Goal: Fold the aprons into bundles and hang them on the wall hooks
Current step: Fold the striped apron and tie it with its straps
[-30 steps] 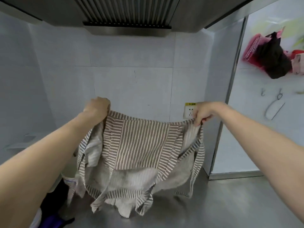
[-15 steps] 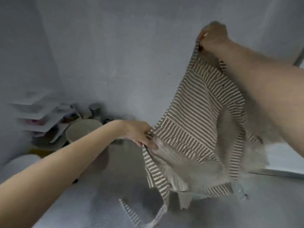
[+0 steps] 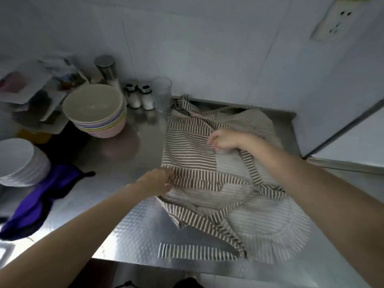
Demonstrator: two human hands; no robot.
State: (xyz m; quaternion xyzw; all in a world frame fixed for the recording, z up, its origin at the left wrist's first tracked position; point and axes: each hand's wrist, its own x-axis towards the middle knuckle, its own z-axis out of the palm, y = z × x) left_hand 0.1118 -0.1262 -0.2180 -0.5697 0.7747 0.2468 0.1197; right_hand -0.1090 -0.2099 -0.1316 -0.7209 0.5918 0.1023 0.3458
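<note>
left hand [image 3: 159,181] pinches striped apron [image 3: 190,159] edge on counter [image 3: 133,223], right hand [image 3: 225,140] grips its middle.

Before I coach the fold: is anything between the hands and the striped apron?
Nothing visible. The left hand pinches the striped apron at its left edge, and the right hand rests on top of it. The stacked bowls and shakers stand off to the left.
</note>
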